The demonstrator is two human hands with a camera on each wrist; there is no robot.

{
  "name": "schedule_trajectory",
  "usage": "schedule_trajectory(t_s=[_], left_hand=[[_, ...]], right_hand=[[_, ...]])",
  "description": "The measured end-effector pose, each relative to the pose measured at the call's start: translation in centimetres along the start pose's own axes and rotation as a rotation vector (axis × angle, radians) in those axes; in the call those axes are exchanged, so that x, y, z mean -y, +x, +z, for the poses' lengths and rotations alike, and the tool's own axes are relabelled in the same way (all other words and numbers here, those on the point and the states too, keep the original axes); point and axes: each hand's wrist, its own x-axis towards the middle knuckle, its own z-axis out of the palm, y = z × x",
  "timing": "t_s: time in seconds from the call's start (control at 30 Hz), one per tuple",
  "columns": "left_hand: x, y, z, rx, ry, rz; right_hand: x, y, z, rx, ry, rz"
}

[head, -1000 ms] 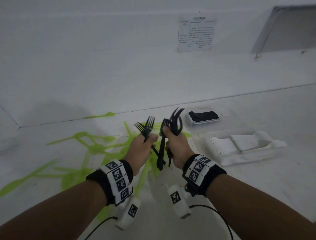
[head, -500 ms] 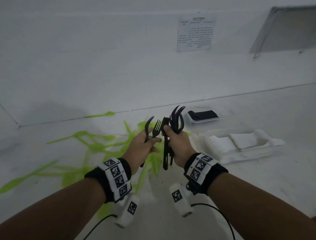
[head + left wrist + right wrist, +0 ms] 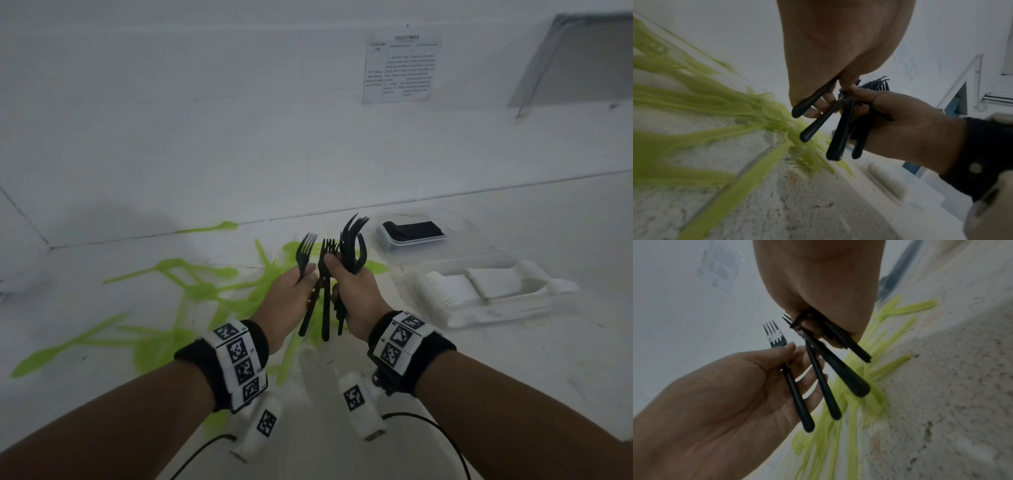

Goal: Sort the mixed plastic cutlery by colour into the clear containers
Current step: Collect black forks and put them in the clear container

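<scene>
Left hand (image 3: 291, 294) pinches black fork (image 3: 306, 250); right hand (image 3: 356, 291) grips fork bundle (image 3: 351, 246), count unclear

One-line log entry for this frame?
left hand: holds black fork | right hand: grips black cutlery bundle | green cutlery: unsorted

Head view looks down over both wrists; each wrist view faces the black forks (image 3: 327, 274) closely, green cutlery (image 3: 191, 287) behind.
</scene>
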Motion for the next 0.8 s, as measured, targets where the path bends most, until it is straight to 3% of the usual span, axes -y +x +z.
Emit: schedule_trajectory(t_s=[0.1,0.2,0.37,0.6,0.8], left_hand=[[0.4,0.4,-0.6,-0.126,0.046,-0.085],[0.0,0.8,-1.1,-0.165,0.0,-0.161],[-0.7,0.9,-0.1,-0.134,0.031,-0.017],[-0.9,0.6,1.9,-0.081,-0.201,-0.057],[-1.1,0.0,1.6,-0.02,-0.231,-0.033]], right_hand=[[0.3,0.6,-0.6,-0.096,-0.068,0.013],[0.7,0.7,-1.0,-0.072,-0.038,0.034],[0.8,0.1,-0.8,-0.001,-0.013,0.052],[0.7,-0.7,-0.1,0.015,0.075,0.013],[0.2,-0.8,-0.1,0.077,0.073,0.108]])
